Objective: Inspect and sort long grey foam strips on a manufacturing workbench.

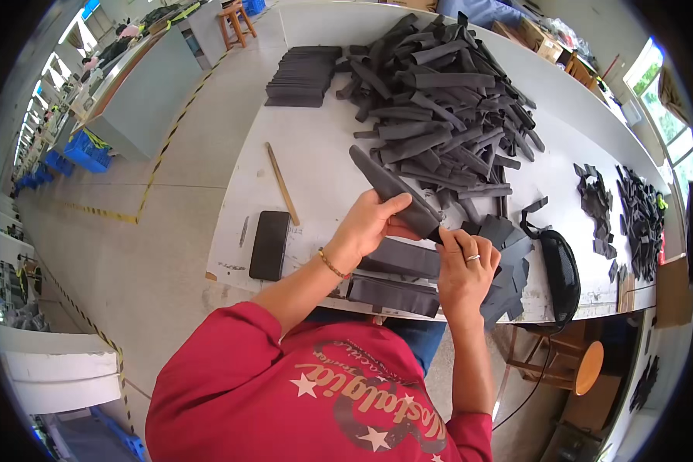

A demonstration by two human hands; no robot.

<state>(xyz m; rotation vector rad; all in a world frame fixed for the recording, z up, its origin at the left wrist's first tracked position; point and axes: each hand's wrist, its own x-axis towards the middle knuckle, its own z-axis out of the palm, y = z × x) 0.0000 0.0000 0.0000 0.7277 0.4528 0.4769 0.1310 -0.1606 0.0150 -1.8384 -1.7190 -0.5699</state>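
Above the table's front part I hold a dark grey fabric tube (396,192) slanting from upper left to lower right. My left hand (371,223) is closed round its middle, thumb on top. My right hand (467,269), with a ring on it, pinches the tube's lower right end; what lies inside that end is hidden by the fingers. Under my hands lie flat dark strips (393,294) in stacks along the table's front edge. A fanned heap of flat dark pieces (508,266) lies just right of my right hand. Beyond the held tube rises a large pile of similar dark tubes (446,115).
On the white table (239,173) lie a black phone (269,246) and a wooden stick (282,183) at left. A neat dark stack (304,77) sits far left. A black mesh-covered object (560,273) and more dark pieces (639,215) are at right. A wooden stool (589,366) stands below.
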